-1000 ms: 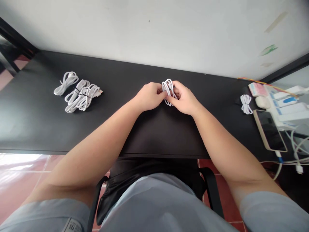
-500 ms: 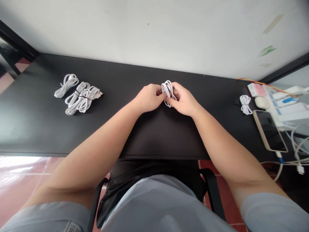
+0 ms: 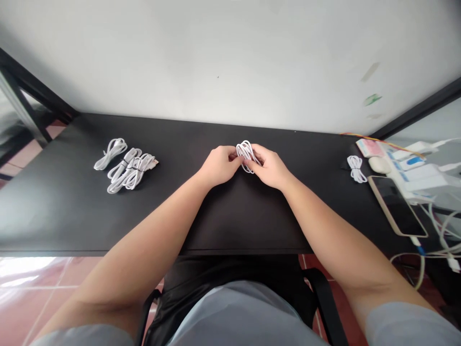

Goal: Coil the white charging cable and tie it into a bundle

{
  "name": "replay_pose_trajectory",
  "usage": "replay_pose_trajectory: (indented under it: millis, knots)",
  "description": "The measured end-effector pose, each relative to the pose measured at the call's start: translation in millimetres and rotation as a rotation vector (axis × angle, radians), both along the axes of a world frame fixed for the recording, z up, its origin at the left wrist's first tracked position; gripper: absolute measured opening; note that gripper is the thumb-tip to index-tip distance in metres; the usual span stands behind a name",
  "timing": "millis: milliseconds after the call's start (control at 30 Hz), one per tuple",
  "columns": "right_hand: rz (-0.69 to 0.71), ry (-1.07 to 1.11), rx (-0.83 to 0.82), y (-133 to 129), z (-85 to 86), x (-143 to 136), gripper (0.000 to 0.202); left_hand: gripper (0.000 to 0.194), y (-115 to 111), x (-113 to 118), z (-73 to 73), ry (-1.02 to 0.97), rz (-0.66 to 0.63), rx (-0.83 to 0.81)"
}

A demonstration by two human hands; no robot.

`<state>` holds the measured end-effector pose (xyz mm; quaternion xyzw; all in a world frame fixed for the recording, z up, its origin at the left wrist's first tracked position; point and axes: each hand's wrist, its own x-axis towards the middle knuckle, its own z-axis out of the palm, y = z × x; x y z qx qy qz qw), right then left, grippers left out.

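A coiled white cable (image 3: 246,150) is held upright between both hands over the middle of the black desk (image 3: 237,216). My left hand (image 3: 222,166) pinches the coil's left side, thumb in front. From the right, my right hand (image 3: 268,166) grips the same loops, with its thumb across the front and the other fingers behind, partly hidden. Off to the left lie bundled white cables (image 3: 131,169) with a dark tie and a USB plug at one end. Beside them rests another coiled white cable (image 3: 111,153).
At the right are a small tied white cable (image 3: 356,169), a white rounded case (image 3: 379,165), a phone (image 3: 398,204) with a cord plugged in, and a power strip (image 3: 399,166) with several chargers. A pale wall (image 3: 216,57) borders the desk's far edge.
The camera view has tilted up, so the desk sits lower in the picture. Both hands still hold the coiled cable, whose loops now lean slightly more to the left.
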<state>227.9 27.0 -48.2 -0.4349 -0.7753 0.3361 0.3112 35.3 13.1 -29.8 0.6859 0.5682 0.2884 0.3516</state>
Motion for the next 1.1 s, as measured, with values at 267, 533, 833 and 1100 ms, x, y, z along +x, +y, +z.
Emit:
replay_pose_trajectory:
  millis: [267,533,833,1100]
  knots:
    - [-0.037,-0.003,0.013,0.0,4.4,-0.2,0.034,0.039,4.9,-2.9,-10.5,-0.121,-0.083,-0.019]
    - [-0.033,0.117,0.011,1.9,0.1,-0.9,0.039,0.039,2.6,0.1,-10.7,-0.256,-0.023,-0.009]
    - [-0.047,0.076,0.037,0.9,-0.5,-0.1,0.037,0.035,4.0,2.1,-11.6,-0.403,-0.017,-0.083]
    - [-0.06,0.061,0.045,-0.3,0.6,-0.5,0.035,0.033,3.5,3.1,-8.7,-0.47,0.052,-0.12]
